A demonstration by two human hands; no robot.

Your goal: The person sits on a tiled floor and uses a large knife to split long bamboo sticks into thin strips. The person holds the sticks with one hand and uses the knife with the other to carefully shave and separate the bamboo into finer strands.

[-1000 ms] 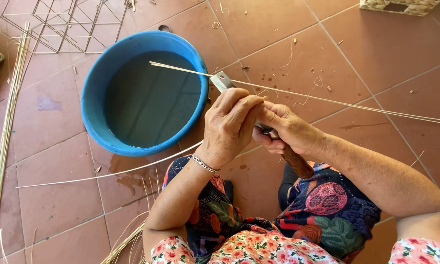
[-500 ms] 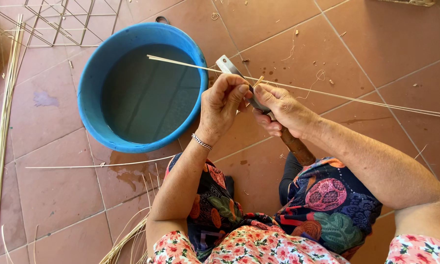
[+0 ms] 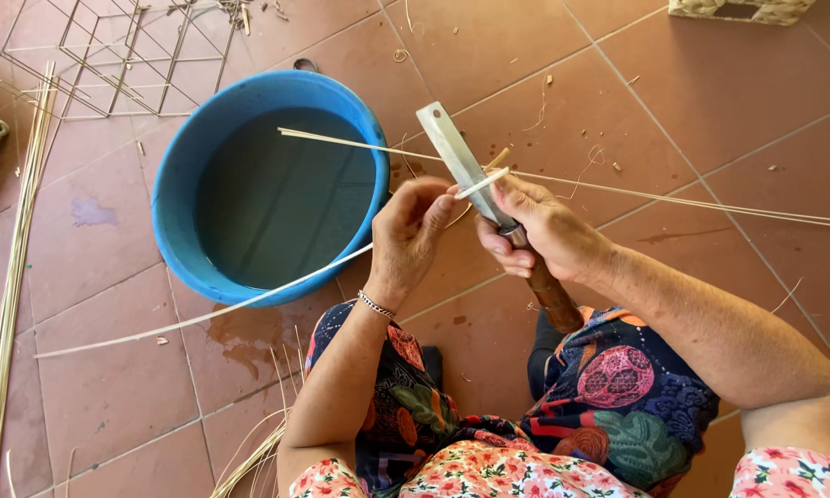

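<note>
My right hand (image 3: 539,231) grips a knife (image 3: 461,161) by its wooden handle, with the flat steel blade pointing up and to the left. My left hand (image 3: 413,235) pinches a thin pale cane strip (image 3: 203,314) that trails down and left across the floor. The strip's short end (image 3: 481,183) lies against the blade, between both thumbs. A second long strip (image 3: 673,198) runs from over the blue basin to the far right, behind my hands. A bracelet circles my left wrist.
A blue round basin (image 3: 180,175) of dark water stands on the terracotta tile floor left of my hands. A bundle of pale canes (image 3: 14,277) lies along the left edge. A wire frame (image 3: 111,55) sits top left, a woven basket (image 3: 747,9) top right.
The knife blade has come out from behind my left hand and now shows in full. My hands have shifted up, and the held strip has swung across the basin's lower rim.
</note>
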